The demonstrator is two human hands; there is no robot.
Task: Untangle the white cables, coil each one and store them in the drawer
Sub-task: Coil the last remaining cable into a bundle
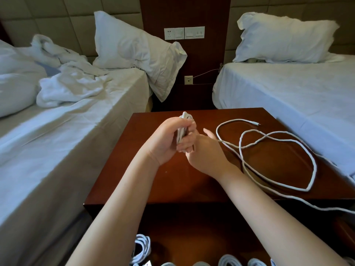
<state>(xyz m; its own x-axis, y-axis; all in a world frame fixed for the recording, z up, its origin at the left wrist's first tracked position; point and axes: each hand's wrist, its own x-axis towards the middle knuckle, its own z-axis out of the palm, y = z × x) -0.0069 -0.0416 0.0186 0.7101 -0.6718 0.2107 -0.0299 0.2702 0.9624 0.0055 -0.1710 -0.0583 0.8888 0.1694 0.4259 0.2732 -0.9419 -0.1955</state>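
Over the nightstand [172, 179]: coil bundle [182, 127] is held up around centre, clenched in the left hand [165, 143] with the fingers wrapped round it.
Right hand [205, 154]: sits just at 4 o'clock of the bundle, thumb straight. Its fingertips are blurred under the bundle, so whether the cable is actually pinched can't be told.
Loose tail [315, 167]: trails away from the right hand toward 3 o'clock, long axis roughly left-right, so that hand is the nearer one for feeding it in.
Plug end [256, 123]: left lying free at 2 o'clock, well apart from both hands.
Count: two hands, one bundle, one loose tail laid in about two crossing loops. At least four finished coils [142, 248] are seen at 6 o'clock, probably in the drawer [192, 246], cropped by the frame edge.
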